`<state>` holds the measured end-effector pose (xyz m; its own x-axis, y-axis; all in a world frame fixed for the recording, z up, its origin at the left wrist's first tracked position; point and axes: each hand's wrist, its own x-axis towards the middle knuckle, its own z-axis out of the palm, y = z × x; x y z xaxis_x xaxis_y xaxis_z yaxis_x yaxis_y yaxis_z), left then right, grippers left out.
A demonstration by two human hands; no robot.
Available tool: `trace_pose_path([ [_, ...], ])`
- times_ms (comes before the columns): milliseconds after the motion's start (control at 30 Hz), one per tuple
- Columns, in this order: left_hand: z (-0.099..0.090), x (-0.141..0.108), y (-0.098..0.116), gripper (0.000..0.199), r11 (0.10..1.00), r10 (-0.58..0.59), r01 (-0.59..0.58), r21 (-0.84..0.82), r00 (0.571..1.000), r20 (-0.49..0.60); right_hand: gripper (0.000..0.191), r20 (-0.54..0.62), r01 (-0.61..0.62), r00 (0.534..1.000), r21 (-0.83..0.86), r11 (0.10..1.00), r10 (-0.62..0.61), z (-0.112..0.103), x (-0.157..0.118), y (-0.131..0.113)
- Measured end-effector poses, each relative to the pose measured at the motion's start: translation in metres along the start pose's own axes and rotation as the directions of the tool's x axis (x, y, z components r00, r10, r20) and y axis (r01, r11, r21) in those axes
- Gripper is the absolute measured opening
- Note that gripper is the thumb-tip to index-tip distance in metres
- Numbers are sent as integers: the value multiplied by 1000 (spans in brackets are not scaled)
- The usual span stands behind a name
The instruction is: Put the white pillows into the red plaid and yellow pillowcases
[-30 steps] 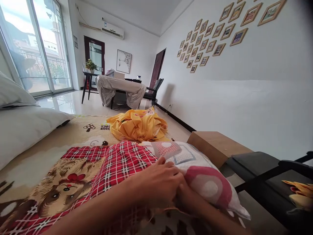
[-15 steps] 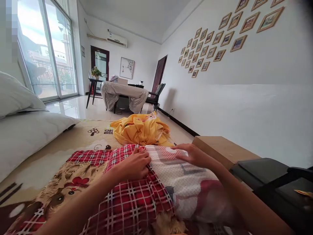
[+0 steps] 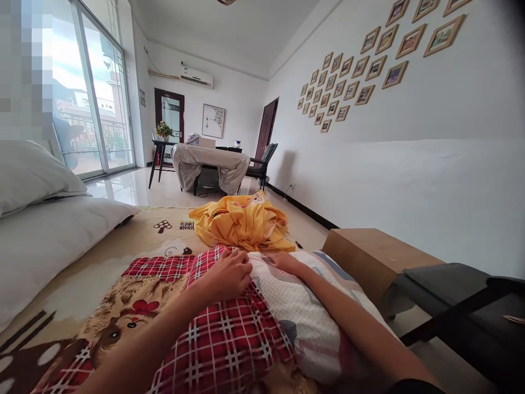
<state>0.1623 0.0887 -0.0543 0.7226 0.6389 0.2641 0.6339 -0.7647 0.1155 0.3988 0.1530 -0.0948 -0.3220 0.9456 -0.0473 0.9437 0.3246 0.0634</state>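
Observation:
A red plaid cover (image 3: 221, 334) with a cartoon animal print is spread on the bed in front of me. My left hand (image 3: 232, 275) is closed on the cover's edge near its far end. White padded bedding (image 3: 303, 317) with grey and dark red patterns lies along the cover's right side, partly overlapped by the plaid edge. My right hand (image 3: 285, 262) rests on the far part of this bedding, close to my left hand, with its fingers stretched out flat. Some fingertips are hard to make out.
A crumpled yellow cloth (image 3: 244, 221) lies just beyond my hands. White pillows (image 3: 53, 235) are stacked on the left. To the right stand a cardboard box (image 3: 369, 251) and a black chair (image 3: 447, 290). A covered table (image 3: 209, 156) stands farther back.
My right hand has come down and leftward onto the white bedding, nearer my left hand. My left hand keeps its hold on the plaid cover. The view has shifted slightly.

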Motion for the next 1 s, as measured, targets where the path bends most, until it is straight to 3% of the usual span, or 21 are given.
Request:
trace_pose_path([
  [67,3,5,0,33,994,-110,110,-9,994,20,37,-27,-19,999,-37,999,18,-10,-10,-3],
  [233,5,19,5,25,956,-293,293,-30,956,-9,34,-156,-59,987,-135,989,38,-53,-41,-27],
  [400,-13,22,20,23,946,-313,295,-134,940,-139,34,-261,-73,965,-152,986,31,-91,-73,-60],
  [533,-36,25,41,21,945,-299,247,-215,918,-260,29,-322,-101,945,-106,989,62,-111,-81,-77],
  [667,-57,31,55,21,926,-285,135,-351,862,-419,28,-373,-135,921,-30,990,114,-115,-67,-83],
  [733,-61,34,57,22,924,-282,118,-364,853,-439,25,-374,-143,918,0,990,133,-112,-57,-82],
  [867,-54,30,48,24,949,-271,190,-253,899,-343,29,-374,-101,921,40,994,108,-100,-44,-78],
  [1000,-32,4,41,35,968,-247,228,-105,942,-228,38,-376,40,926,43,998,-21,-93,-45,-67],
])
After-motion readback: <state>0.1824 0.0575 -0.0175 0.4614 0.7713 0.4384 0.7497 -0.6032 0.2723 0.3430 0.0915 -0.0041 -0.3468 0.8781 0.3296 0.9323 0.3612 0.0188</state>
